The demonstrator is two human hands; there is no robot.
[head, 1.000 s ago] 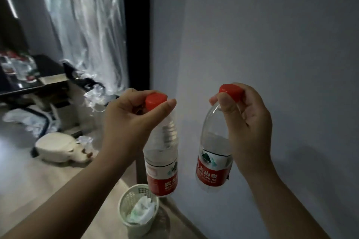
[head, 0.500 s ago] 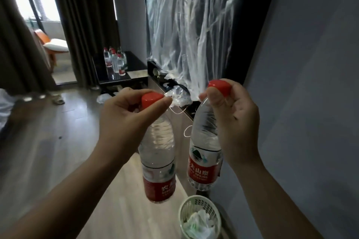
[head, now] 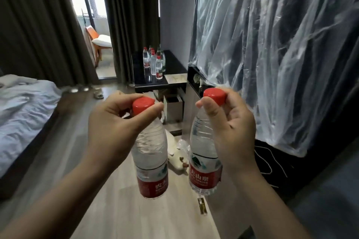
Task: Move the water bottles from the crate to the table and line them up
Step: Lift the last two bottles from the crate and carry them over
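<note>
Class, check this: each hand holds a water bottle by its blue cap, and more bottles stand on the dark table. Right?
No: the head view shows red caps, not blue. The left hand and right hand each hold one; more bottles stand on the dark table.

Furnishings round the room
Rumpled bed at nine o'clock, dark curtains at eleven, orange chair beyond them, clear plastic sheet draped at two o'clock, wooden floor at six
</note>
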